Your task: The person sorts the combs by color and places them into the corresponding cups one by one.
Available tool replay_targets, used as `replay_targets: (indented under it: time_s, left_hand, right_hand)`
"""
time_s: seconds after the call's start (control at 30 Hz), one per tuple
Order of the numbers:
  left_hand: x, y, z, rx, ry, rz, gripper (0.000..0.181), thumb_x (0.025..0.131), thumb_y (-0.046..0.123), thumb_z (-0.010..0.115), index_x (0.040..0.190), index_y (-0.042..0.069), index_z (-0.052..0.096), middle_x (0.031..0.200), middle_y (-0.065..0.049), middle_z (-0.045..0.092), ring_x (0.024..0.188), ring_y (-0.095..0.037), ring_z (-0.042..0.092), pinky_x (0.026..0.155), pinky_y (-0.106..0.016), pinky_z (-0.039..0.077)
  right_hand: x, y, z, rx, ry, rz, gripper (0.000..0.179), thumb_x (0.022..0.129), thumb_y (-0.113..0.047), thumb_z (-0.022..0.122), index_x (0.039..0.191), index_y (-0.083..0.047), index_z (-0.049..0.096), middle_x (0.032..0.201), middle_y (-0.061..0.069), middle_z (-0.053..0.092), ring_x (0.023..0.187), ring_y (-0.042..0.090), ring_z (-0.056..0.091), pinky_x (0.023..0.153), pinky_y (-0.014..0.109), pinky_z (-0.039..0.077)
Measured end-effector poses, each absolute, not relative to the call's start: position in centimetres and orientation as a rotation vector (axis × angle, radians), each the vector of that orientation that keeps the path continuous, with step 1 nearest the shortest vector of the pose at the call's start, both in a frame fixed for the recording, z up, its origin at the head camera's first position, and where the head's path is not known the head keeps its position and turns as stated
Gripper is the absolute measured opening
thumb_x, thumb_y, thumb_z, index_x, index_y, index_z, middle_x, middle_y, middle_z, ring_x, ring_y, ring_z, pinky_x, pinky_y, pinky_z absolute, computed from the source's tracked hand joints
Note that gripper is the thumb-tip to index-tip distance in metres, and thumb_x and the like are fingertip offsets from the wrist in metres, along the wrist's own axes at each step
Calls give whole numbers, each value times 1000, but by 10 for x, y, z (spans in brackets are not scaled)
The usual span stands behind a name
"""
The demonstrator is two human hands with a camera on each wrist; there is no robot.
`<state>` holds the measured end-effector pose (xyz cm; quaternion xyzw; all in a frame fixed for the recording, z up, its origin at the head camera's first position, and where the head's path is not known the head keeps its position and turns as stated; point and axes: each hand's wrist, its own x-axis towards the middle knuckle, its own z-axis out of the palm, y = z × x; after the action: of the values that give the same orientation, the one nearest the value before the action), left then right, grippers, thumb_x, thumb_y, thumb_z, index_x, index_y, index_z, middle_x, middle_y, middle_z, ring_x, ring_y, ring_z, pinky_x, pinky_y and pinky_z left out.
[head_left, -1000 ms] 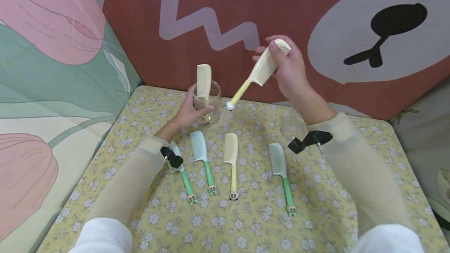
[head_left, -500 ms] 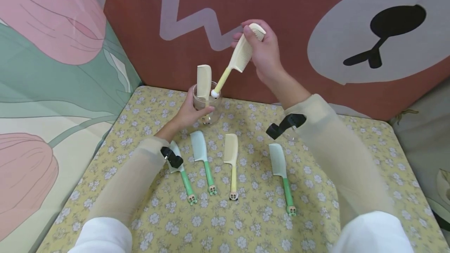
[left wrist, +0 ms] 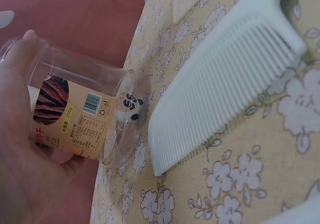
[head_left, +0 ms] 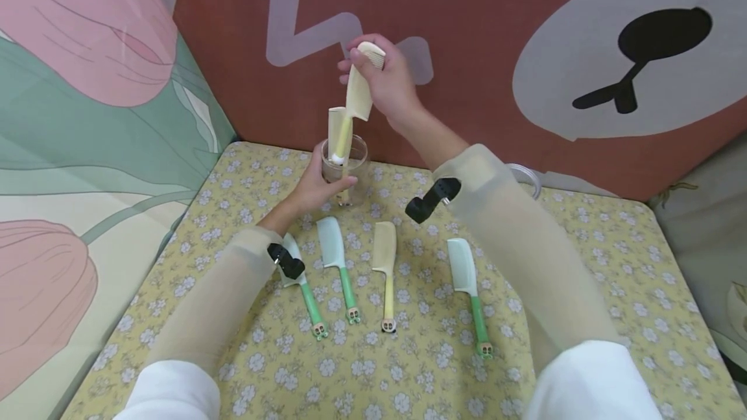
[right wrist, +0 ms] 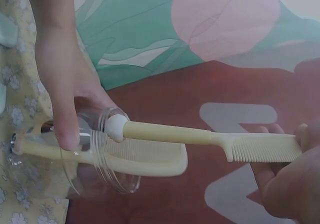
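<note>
My left hand (head_left: 315, 183) grips a clear plastic jar (left wrist: 85, 104) with a printed label, standing at the back of the table. One yellow comb (right wrist: 150, 159) is inside it, its panda-head end at the bottom and its toothed part sticking out of the mouth. My right hand (head_left: 385, 76) pinches a second yellow comb (head_left: 358, 89) by its toothed end, handle downward. That comb's white round tip (right wrist: 116, 127) is right at the jar's threaded rim in the right wrist view.
On the flowered tablecloth lie a yellow comb (head_left: 384, 248), two green-handled combs (head_left: 331, 245) (head_left: 463, 268), and another green-handled comb (head_left: 309, 300) partly behind my left wrist. A clear round lid (head_left: 525, 177) shows behind my right sleeve. A printed cloth wall (head_left: 478, 31) stands behind the table.
My right hand has moved left with the yellow comb, bringing its handle tip from beside the jar to its mouth. The comb now stands more upright. My left hand and the jar have stayed put.
</note>
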<state>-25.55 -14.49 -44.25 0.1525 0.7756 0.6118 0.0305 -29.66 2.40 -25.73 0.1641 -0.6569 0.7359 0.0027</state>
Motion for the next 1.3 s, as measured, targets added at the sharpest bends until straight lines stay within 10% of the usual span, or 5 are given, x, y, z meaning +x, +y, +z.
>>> replay_targets:
  time_s: [1.3]
  left_hand:
    - [-255,-150,-450,561,2426,1903,96,92,3,73,160,14,6,149,-16,39,135,-29,44,112,-44,35]
  right_hand:
    - [-291,-22,-325,807,-2492,1905,17,104,-11,58,117,-1,65,104,19,72,93,31,72,80,33,58]
